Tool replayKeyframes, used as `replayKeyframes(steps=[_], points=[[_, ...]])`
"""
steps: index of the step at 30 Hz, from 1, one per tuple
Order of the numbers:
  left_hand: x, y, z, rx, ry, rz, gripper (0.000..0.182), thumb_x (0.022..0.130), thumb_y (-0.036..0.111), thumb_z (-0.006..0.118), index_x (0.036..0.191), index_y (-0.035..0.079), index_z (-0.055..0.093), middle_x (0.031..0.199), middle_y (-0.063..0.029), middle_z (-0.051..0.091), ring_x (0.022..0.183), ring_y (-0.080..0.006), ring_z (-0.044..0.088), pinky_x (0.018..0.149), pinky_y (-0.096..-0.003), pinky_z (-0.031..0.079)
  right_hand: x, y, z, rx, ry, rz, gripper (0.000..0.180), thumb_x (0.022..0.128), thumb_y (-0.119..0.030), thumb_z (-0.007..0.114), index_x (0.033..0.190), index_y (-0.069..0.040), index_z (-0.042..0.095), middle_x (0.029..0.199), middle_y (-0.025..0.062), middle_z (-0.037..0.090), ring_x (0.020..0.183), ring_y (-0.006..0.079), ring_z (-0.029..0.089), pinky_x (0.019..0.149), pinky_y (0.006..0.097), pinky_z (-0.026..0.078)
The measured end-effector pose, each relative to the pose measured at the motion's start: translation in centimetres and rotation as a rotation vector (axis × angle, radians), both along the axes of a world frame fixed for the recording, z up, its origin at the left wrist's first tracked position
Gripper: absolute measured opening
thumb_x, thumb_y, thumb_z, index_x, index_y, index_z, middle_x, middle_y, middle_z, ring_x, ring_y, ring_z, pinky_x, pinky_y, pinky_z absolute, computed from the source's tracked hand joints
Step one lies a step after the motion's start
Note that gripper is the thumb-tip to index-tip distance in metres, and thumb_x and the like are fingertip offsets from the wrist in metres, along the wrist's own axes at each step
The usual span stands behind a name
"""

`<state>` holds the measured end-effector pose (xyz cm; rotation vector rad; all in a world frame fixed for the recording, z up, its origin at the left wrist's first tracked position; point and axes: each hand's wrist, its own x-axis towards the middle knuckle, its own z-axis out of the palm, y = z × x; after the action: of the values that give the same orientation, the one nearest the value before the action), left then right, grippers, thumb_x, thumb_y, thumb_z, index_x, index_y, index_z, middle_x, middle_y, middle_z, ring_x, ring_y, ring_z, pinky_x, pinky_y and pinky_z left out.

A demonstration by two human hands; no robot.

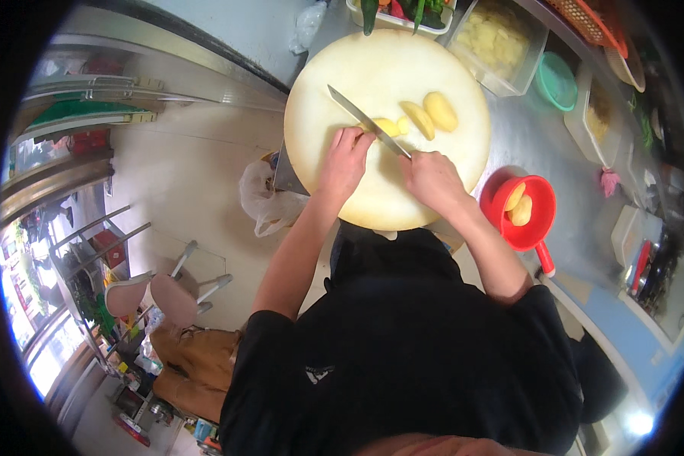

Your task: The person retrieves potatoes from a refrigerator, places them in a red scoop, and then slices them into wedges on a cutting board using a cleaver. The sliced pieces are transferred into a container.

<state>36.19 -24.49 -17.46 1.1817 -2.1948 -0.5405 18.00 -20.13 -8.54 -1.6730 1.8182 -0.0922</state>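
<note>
A kitchen knife (pixel 370 123) is in my right hand (pixel 434 178), its blade slanting up and left across a round, pale cutting board (pixel 330 68). My left hand (pixel 345 159) has its fingertips curled against a peeled potato piece (pixel 386 126) beside the blade. The hand and knife partly hide that piece. A small potato bit (pixel 403 125) lies just right of it. Farther right on the board rest a cut potato piece (pixel 418 119) and a larger peeled potato piece (pixel 440 112).
Right of the board, a red plastic ladle (pixel 541 199) holds peeled potatoes (pixel 520 210). Beyond the board stand a tub of peppers (pixel 396 21), a clear container of sliced potatoes (pixel 510 80) and a green bowl (pixel 557 82). A white plastic bag (pixel 265 196) hangs at left.
</note>
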Motion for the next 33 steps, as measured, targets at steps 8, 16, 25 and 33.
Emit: replayKeyframes(steps=[8,16,25,33], points=[[0.1,-0.4,-0.5,-0.02,0.0,0.008,0.021,0.084,-0.002,0.067,0.103,0.005,0.066,0.099,-0.0107,0.058,0.095,-0.0307,0.057,0.082,-0.0392,0.05,0.0,-0.3,-0.4,0.028,0.036,0.014,0.035,0.096,-0.023,0.056,0.077,0.004,0.068,0.07,0.0278,0.065,0.069,0.0453,0.066,0.069,0.0516,0.054],[0.1,0.0,-0.7,-0.08,0.038,0.038,0.019,0.084,-0.002,0.067,0.101,0.005,0.066,0.1,-0.0109,0.058,0.094,-0.0315,0.057,0.081,-0.0397,0.051,-0.2,0.3,-0.6,-0.011,-0.02,0.026,0.037,0.097,-0.024,0.054,0.076,0.004,0.068,0.07,0.0283,0.065,0.069,0.0447,0.066,0.069,0.0516,0.054],[0.3,0.2,-0.8,-0.085,0.028,0.045,0.019,0.083,-0.003,0.067,0.1,0.005,0.066,0.1,-0.0118,0.059,0.095,-0.0313,0.057,0.082,-0.0395,0.051,-0.5,0.5,0.5,0.025,0.0,0.035,0.038,0.097,-0.025,0.055,0.076,0.004,0.067,0.07,0.0277,0.065,0.07,0.0452,0.066,0.07,0.0514,0.054],[0.5,0.2,-0.9,-0.104,0.054,0.042,0.021,0.082,-0.004,0.066,0.101,0.005,0.066,0.1,-0.0124,0.058,0.094,-0.0317,0.057,0.082,-0.0398,0.051,-0.2,0.6,-0.2,-0.059,0.002,0.058,0.038,0.098,-0.023,0.054,0.075,0.004,0.068,0.07,0.0271,0.065,0.068,0.0445,0.066,0.068,0.051,0.054]])
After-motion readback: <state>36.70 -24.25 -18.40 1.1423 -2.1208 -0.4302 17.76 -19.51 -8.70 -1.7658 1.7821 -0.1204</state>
